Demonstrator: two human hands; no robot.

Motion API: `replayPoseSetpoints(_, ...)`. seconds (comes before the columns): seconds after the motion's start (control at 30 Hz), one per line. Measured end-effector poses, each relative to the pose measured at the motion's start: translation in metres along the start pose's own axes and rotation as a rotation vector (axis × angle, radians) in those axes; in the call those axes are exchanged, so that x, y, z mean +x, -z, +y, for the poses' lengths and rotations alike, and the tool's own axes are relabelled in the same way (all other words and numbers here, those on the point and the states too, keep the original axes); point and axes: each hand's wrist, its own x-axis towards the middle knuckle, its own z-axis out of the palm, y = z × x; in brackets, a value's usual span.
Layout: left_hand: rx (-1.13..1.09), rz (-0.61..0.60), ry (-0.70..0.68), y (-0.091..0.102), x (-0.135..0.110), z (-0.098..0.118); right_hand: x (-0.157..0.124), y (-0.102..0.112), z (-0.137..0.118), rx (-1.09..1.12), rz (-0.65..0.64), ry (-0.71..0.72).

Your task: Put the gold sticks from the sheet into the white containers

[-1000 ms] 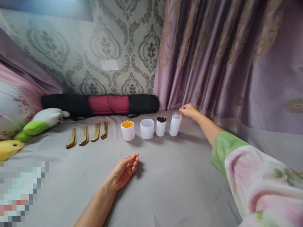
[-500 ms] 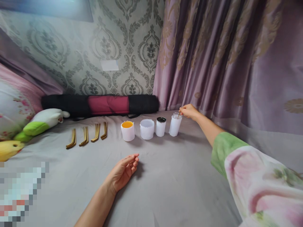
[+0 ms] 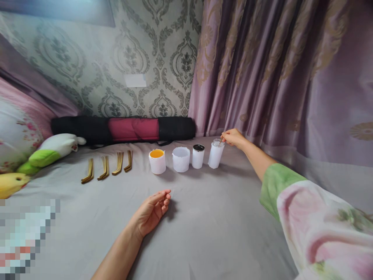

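My right hand (image 3: 233, 138) pinches a thin gold-brown stick (image 3: 222, 139) at the mouth of a glass jar (image 3: 216, 155) wrapped in white. The stick's lower end is hard to make out. Left of that jar are a white-wrapped can with a dark inside (image 3: 198, 157), a wider white-wrapped container (image 3: 181, 160) and a white-wrapped container with an orange inside (image 3: 157, 162). Several bundles of thin, bent gold-brown sticks (image 3: 117, 164) lie further left. My left hand (image 3: 154, 210) rests on the grey sheet in front of the containers, fingers loosely curled, holding nothing.
A long black and maroon bag (image 3: 132, 129) lies along the patterned wall. Purple curtains (image 3: 262, 70) hang behind my right arm. At the left are a white and green plush toy (image 3: 52, 149), a yellow plush (image 3: 13, 184) and a floral pillow (image 3: 23, 128).
Very little differs. My right hand stays at the jar's mouth, and the thin stick in its fingers shows slightly more clearly. My left hand has not moved.
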Motion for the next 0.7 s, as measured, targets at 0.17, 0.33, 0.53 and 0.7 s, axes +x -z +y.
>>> replayPoseSetpoints(0.17, 0.0, -0.003, 0.001, 0.0005, 0.0007, -0.0003, -0.0005, 0.0009, 0.0001, 0.018, 0.01, -0.011)
replayPoseSetpoints(0.33, 0.0, 0.0, -0.002, 0.0012, 0.0014, -0.0007, -0.0003, 0.0021, 0.0018, 0.018, 0.019, -0.013)
replayPoseSetpoints(0.53, -0.008, 0.001, -0.006, 0.0007, 0.0013, -0.0008, 0.0005, 0.0023, 0.0052, 0.007, 0.031, -0.014)
replayPoseSetpoints(0.7, -0.004, 0.001, -0.007, 0.0004, 0.001, -0.0005, 0.0026, 0.0017, 0.0084, 0.008, 0.041, -0.017)
